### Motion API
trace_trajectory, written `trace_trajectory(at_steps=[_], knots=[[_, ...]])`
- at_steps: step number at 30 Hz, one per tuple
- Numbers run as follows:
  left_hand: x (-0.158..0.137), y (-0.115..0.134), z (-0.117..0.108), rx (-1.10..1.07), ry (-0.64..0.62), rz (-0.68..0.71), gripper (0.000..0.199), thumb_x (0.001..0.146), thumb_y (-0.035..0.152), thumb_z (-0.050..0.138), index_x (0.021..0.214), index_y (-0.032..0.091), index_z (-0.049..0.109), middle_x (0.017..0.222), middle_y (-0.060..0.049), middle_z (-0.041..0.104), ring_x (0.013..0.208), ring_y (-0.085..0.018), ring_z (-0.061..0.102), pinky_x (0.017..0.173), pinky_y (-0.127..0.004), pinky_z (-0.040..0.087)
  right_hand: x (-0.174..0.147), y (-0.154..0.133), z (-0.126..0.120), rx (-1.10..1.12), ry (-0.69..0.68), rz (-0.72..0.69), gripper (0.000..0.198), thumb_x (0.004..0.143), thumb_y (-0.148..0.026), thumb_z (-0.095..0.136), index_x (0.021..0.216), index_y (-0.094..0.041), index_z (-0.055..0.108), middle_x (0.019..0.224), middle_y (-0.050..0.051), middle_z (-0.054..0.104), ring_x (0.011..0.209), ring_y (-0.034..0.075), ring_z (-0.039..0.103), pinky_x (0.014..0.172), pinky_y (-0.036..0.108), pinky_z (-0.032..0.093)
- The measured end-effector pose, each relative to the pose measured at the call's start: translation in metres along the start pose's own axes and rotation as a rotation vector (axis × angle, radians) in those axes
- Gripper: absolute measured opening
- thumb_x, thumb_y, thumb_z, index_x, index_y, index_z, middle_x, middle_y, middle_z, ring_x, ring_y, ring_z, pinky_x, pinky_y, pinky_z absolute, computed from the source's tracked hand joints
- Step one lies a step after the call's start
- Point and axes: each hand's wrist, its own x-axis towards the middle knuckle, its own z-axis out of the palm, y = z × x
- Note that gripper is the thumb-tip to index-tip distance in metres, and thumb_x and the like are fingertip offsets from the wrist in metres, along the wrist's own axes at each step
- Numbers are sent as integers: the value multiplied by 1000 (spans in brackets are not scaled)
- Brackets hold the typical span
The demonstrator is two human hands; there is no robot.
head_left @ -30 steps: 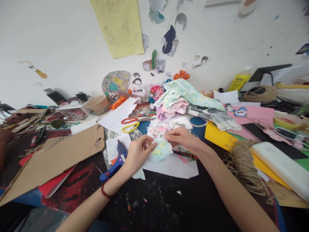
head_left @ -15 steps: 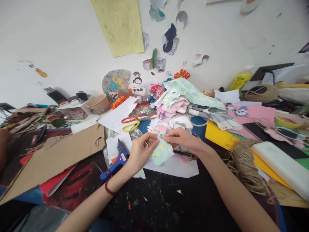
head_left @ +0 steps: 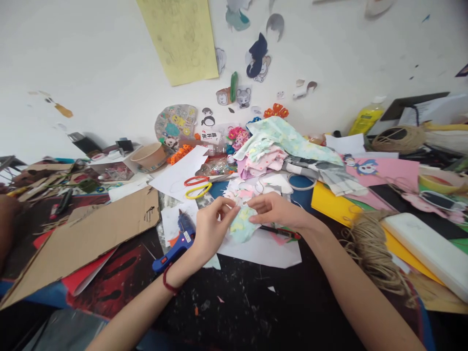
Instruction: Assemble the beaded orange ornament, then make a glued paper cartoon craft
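Note:
A small scrap of pale green fabric with yellow patches [head_left: 243, 225] hangs between my two hands. My left hand [head_left: 212, 224] is closed, with thumb and fingertips pinching its upper left edge. At its right edge is my right hand [head_left: 274, 209], thumb and fingers spread apart and the thumb touching the cloth. White paper [head_left: 270, 252] lies underneath. A blue glue gun [head_left: 176, 249] with a small red light rests left of my left hand. Beyond the hands are more cloth scraps [head_left: 281, 183] and yellow-and-red-handled scissors [head_left: 198, 190].
A folded fabric pile [head_left: 288, 146] stands toward the wall. Flat cardboard [head_left: 91, 239] covers the left side. On the right are a twine bundle [head_left: 373, 258], a white case [head_left: 426, 253] and yellow card [head_left: 334, 204]. Part of another person [head_left: 8, 224] shows at the left edge.
My right thumb and fingers have parted from their pinch and now spread at the fabric's edge. The fabric scrap has lifted and turned slightly; my left hand keeps its pinch.

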Motion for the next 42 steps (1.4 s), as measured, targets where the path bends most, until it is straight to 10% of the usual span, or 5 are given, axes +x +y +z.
trace_trajectory(at_steps=[13, 20, 28, 33, 42], knots=[[28, 7, 1, -317, -38, -159, 27, 82, 42, 69, 80, 17, 59, 65, 1, 60, 60, -11, 54, 57, -23, 42, -3, -13, 2, 147, 284, -185, 46, 75, -40, 80, 114, -18, 72, 102, 8, 75, 91, 24, 69, 75, 35, 55], [29, 28, 19, -83, 372, 60, 16, 90, 34, 64, 88, 19, 61, 78, -1, 68, 75, -15, 65, 72, -27, 49, -16, -17, 22, -396, 937, -643, 17, 88, -33, 67, 99, -23, 75, 102, 10, 74, 102, 28, 65, 98, 43, 48], [21, 30, 37, 546, 578, 667, 10, 90, 13, 61, 99, 16, 63, 115, -10, 73, 97, -24, 68, 84, -36, 46, -10, -18, 45, 129, 442, -544, 34, 89, -39, 68, 118, -23, 70, 116, 7, 72, 107, 26, 66, 96, 38, 51], [16, 35, 36, 635, 477, 640, 16, 89, 25, 68, 104, 18, 65, 122, -7, 71, 100, -23, 67, 91, -40, 39, -4, -15, 36, 288, 538, -457, 17, 85, -36, 73, 89, -19, 73, 85, 2, 72, 83, 19, 66, 81, 30, 53], [24, 23, 12, -72, 318, 118, 26, 90, 32, 66, 114, 21, 67, 113, -6, 72, 100, -21, 64, 90, -35, 45, -4, -12, 24, 276, 475, -344, 19, 83, -38, 75, 83, -19, 75, 80, 3, 73, 76, 19, 67, 76, 31, 54]])
